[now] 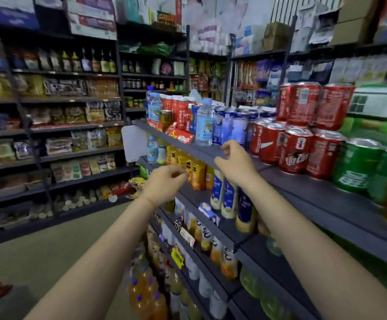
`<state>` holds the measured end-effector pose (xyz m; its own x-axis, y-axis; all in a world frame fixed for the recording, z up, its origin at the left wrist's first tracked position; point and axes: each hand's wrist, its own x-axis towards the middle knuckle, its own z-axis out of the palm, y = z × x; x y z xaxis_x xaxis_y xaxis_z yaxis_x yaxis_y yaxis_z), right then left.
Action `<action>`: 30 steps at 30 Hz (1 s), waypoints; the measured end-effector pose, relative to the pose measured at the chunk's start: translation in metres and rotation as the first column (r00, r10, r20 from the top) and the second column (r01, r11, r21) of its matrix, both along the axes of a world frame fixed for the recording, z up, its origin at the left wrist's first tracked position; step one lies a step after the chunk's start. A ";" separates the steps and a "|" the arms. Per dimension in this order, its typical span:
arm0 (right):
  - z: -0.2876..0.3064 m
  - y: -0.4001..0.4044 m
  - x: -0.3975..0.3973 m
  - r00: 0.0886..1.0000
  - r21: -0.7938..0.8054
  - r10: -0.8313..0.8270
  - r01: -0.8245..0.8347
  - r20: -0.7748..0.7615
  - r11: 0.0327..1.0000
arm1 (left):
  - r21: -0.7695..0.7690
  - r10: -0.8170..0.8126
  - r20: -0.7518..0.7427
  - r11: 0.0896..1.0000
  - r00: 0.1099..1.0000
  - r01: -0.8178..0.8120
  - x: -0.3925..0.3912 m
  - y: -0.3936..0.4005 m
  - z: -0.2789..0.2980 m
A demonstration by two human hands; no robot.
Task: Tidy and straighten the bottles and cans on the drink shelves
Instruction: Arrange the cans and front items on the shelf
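The right hand (234, 162) has its fingers curled loosely inward, tips near the thumb, gripping nothing; it hovers at the front edge of the top shelf (315, 192). The left hand (164, 183), at eight o'clock from it, is half-closed and empty too, in front of orange juice bottles (198, 174), which it partly hides. A clear water bottle (204, 122) stands upright at eleven o'clock from the right hand, blue-white cans (236, 128) just beside it. Red cola cans (296, 146) are stacked at two o'clock, green cans (354, 167) beyond, blurred. Lower shelf rows smear with motion; labels are unreadable.
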<state>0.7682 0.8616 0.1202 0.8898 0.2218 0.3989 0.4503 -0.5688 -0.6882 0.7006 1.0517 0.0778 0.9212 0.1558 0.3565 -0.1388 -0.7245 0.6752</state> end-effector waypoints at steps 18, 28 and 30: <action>-0.002 0.143 0.220 0.821 0.098 -0.568 0.570 -0.052 0.816 | -0.996 -0.431 0.085 -0.010 0.898 0.090 0.217 0.113 -0.009; -0.013 0.155 0.095 0.971 0.461 -0.235 0.186 0.051 0.868 | -0.971 -0.488 0.212 -0.007 0.847 0.239 0.179 0.102 -0.025; -0.035 0.147 0.062 0.980 0.394 -0.200 0.179 0.012 0.902 | -0.960 -0.542 0.253 -0.035 0.802 0.279 0.156 0.085 -0.028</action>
